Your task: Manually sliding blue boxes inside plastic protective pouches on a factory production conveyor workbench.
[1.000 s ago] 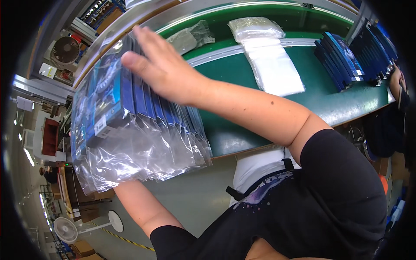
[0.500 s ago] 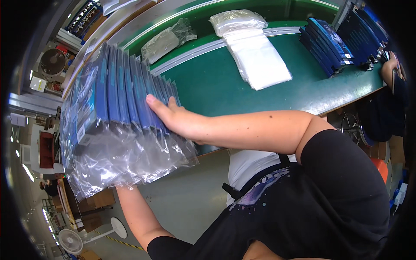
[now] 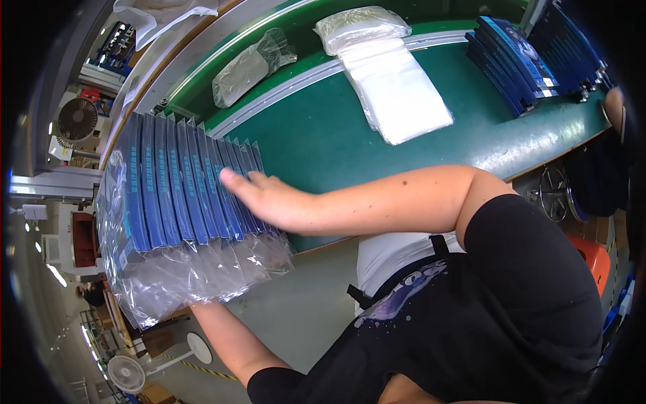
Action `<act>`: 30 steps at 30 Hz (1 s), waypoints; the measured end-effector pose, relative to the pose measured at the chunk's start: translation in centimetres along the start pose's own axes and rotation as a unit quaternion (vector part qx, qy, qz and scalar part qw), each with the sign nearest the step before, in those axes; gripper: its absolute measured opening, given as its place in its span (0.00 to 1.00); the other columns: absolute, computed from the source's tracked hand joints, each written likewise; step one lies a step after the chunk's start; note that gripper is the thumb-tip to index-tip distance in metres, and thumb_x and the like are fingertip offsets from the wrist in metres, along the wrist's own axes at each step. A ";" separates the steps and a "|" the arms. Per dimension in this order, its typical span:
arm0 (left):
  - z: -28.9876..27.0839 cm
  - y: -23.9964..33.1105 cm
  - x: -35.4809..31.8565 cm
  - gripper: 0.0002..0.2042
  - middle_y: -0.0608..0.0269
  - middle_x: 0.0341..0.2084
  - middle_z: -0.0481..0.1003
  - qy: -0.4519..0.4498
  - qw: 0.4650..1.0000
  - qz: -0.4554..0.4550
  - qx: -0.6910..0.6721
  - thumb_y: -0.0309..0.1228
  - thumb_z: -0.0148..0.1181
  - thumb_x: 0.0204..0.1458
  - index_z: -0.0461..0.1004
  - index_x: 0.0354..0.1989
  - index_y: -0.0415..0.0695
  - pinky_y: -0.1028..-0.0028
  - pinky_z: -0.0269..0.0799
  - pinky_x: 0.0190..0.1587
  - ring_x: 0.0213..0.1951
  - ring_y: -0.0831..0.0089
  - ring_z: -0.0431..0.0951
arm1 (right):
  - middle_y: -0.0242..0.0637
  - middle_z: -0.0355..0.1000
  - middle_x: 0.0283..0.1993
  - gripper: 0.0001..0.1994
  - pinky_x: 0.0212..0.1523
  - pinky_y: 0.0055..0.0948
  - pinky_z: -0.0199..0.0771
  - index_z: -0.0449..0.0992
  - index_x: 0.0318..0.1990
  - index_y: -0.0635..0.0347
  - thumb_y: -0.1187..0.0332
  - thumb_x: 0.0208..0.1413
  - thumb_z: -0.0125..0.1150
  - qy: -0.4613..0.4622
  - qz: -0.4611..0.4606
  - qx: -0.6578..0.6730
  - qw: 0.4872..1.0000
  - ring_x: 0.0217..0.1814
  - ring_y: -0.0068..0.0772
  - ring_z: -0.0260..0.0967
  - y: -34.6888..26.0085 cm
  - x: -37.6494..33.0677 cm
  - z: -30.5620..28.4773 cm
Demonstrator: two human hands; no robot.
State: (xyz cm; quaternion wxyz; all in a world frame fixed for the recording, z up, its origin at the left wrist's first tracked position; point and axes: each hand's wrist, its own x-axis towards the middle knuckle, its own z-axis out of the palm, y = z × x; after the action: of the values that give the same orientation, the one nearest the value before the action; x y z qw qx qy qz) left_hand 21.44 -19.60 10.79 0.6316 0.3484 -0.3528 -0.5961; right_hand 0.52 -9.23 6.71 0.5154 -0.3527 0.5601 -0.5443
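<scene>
A tight row of blue boxes (image 3: 176, 178), each in a clear plastic bag, stands on edge at the left end of the green table. The loose bag ends (image 3: 202, 266) hang crumpled toward me. Against the right side of the row I hold my right hand (image 3: 272, 202), its thumb stretched over the box edges and its other fingers partly hidden behind the hand. My left forearm (image 3: 232, 337) reaches up to the near left of the row. Bags and boxes hide the left hand itself, so its fingers do not show.
A pile of clear plastic bags (image 3: 400, 94) lies mid-table. Another clear bundle (image 3: 245, 74) rests by the back ledge. Unbagged blue boxes (image 3: 511, 60) stand at the far right, where another person's hand (image 3: 614, 108) shows. Fans (image 3: 77, 120) stand beyond the table at left.
The bagged row has tipped and shifted slightly, so its long edges now face up more evenly. My right hand has stayed against its side, and the view has moved a little.
</scene>
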 end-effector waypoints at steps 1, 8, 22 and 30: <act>-0.5 0.1 -0.7 0.39 0.48 0.65 0.56 0.024 1.000 0.007 0.002 0.61 0.27 0.60 0.53 0.66 0.38 0.56 0.44 0.69 0.66 0.54 0.54 | 0.66 0.66 0.56 0.47 0.63 0.37 0.60 0.64 0.55 0.83 0.33 0.59 0.33 -0.010 -0.028 0.034 0.999 0.62 0.54 0.63 0.9 1.5 -0.6; -2.4 -7.3 -9.7 0.39 0.47 0.65 0.54 0.246 0.944 0.173 0.133 0.62 0.29 0.60 0.52 0.66 0.37 0.53 0.48 0.68 0.67 0.52 0.53 | 0.64 0.66 0.56 0.42 0.64 0.37 0.57 0.68 0.54 0.78 0.37 0.62 0.32 0.081 -0.174 -0.066 0.979 0.62 0.54 0.62 0.0 9.4 -6.4; 5.2 -15.2 -9.2 0.34 0.49 0.64 0.55 0.220 0.936 0.232 0.147 0.52 0.34 0.63 0.47 0.67 0.35 0.64 0.53 0.66 0.61 0.58 0.60 | 0.65 0.71 0.46 0.47 0.61 0.43 0.60 0.77 0.39 0.77 0.35 0.61 0.20 0.021 -0.109 -0.051 0.992 0.55 0.63 0.66 2.7 13.7 -3.3; 5.3 -14.8 -10.5 0.31 0.48 0.62 0.56 0.252 0.933 0.195 0.165 0.48 0.36 0.64 0.51 0.65 0.33 0.63 0.56 0.64 0.59 0.59 0.62 | 0.66 0.70 0.47 0.41 0.60 0.44 0.60 0.76 0.42 0.75 0.41 0.64 0.23 0.041 -0.103 -0.022 0.994 0.55 0.64 0.65 2.6 12.4 -2.2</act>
State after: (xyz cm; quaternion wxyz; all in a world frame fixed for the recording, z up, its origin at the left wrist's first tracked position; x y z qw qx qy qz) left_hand 8.92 -9.89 0.39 0.7369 0.5112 -0.3364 -0.2873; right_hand -3.90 -20.13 1.47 0.4251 -0.3972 0.5532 -0.5962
